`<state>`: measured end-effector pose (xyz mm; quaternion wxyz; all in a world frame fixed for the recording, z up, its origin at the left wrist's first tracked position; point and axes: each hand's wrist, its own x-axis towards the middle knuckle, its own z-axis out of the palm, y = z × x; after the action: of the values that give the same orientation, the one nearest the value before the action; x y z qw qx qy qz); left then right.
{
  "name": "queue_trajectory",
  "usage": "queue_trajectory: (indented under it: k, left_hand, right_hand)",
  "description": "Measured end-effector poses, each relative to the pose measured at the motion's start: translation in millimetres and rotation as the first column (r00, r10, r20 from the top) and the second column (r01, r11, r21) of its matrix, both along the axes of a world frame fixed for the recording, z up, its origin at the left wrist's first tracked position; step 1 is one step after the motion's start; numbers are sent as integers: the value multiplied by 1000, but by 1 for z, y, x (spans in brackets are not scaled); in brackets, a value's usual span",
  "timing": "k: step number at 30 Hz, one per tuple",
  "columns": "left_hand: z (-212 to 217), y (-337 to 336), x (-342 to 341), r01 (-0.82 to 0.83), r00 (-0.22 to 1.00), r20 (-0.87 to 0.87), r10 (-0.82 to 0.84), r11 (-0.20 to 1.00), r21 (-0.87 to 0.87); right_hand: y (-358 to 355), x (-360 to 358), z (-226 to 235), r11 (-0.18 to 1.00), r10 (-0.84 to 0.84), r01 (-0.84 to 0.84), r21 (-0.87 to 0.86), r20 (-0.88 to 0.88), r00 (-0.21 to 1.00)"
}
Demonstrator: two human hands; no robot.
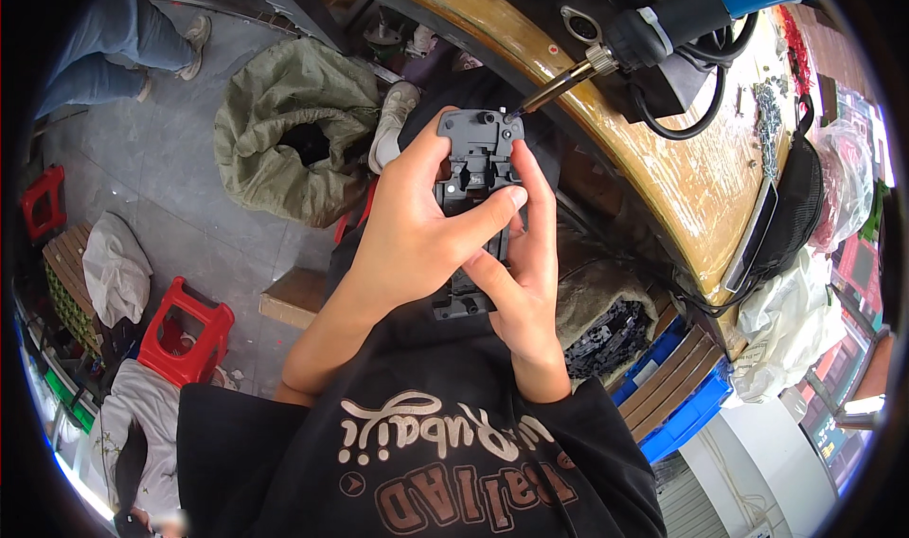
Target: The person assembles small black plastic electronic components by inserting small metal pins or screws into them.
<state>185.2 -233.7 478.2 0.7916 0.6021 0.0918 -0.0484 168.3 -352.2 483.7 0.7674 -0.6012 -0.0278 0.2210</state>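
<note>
A long black plastic molded part with posts, holes and recesses is held up in front of my body. My left hand is closed round its left side, the thumb lying across its middle. The right hand grips the opposite edge, one finger stretched up along it toward the top corner. At that upper right corner is the thin metal tip of a power screwdriver; whether it touches the part I cannot tell. My hands cover much of the part's middle, and its lower end shows below them.
The wooden bench curves along the right, carrying cables, a black pouch and loose screws. Below it are a sack of black parts and a blue crate. On the left are a green sack, a red stool and another person's legs.
</note>
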Motion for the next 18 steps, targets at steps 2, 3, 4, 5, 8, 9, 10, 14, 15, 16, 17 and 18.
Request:
queue_trajectory:
  k: [2, 3, 4, 5, 8, 9, 10, 14, 15, 16, 17, 18]
  left_hand:
    - [-3, 1, 0, -11, 999, 35, 9, 999, 52]
    - [-3, 1, 1, -2, 999, 32, 0, 999, 46]
    - [-3, 1, 1, 7, 1000, 29, -8, 999, 39]
    - [-3, 2, 2, 8, 1000, 29, -9, 999, 39]
    - [-6, 3, 2, 7, 999, -32, -7, 1000, 19]
    - [-5, 4, 4, 19, 1000, -23, -19, 999, 41]
    - [-4, 5, 4, 31, 999, -15, -31, 998, 63]
    - [1, 3, 7, 15, 999, -46, -17, 999, -52]
    - [-1, 3, 7, 16, 999, -30, -17, 1000, -10]
    - [-2, 3, 7, 17, 1000, -14, -16, 999, 32]
    - [-1, 3, 7, 18, 1000, -11, -17, 999, 32]
    - [0, 3, 6, 17, 999, -38, -17, 1000, -10]
  right_hand:
    - [0, -1, -4, 1000, -4, 4, -8, 3, 1000]
    - [0, -1, -5, 1000, -5, 5, -9, 3, 1000]
    - [0, -1, -5, 1000, -4, 5, 23, -28, 1000]
    - [1, -1, -6, 998, -2, 5, 55, -58, 998]
    - [12, 0, 4, 993, -115, 120, 16, -188, 975]
    - [13, 2, 9, 992, -108, 118, 34, -220, 970]
    - [13, 3, 10, 993, -107, 117, 34, -220, 970]
    - [11, 4, 6, 993, -110, 114, 16, -152, 982]
    - [11, 4, 8, 993, -108, 113, 18, -162, 981]
    - [11, 4, 9, 994, -107, 112, 19, -172, 979]
    - [11, 4, 9, 993, -108, 113, 20, -169, 980]
    - [11, 4, 9, 993, -111, 114, 14, -165, 980]
